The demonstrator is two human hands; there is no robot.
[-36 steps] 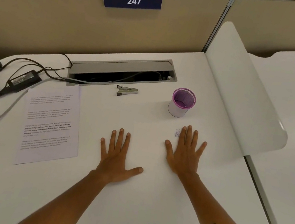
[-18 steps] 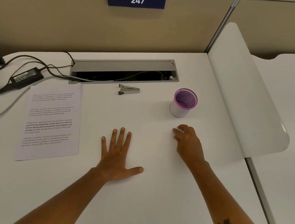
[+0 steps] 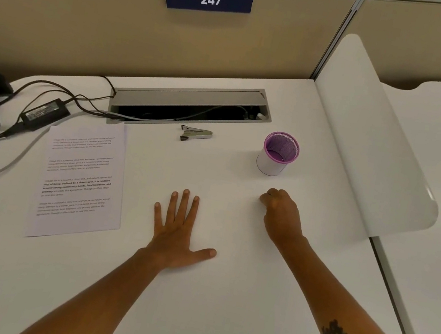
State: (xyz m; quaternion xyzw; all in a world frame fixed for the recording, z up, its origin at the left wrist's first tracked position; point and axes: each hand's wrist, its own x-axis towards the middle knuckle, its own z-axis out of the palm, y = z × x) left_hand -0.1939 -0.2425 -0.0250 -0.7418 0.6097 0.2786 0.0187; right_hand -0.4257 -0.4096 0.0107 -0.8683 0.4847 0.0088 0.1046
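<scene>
A plain white paper sheet (image 3: pixel 236 224), hard to tell from the white desk (image 3: pixel 218 312) beneath it, lies flat mid-desk, a little toward the right edge. It should be feather-light, limp and easily creased, and likely to slide on the smooth top. An edge or corner is the place to lift it, with the other hand pinning it.

The right hand (image 3: pixel 281 215) rests knuckles-up at the sheet's far edge. Its fingers are curled under and the thumb is against the forefinger, apparently pinching that edge. The left hand (image 3: pixel 178 229) lies palm-down, fingers straight and thumb spread, near the sheet's left side.

Behind the right hand stands a white cylindrical pen cup with a purple mesh lining (image 3: pixel 276 158). A small grey metal stapler (image 3: pixel 196 134) lies near the back edge, and a printed page (image 3: pixel 80 178) lies toward the left edge.
</scene>
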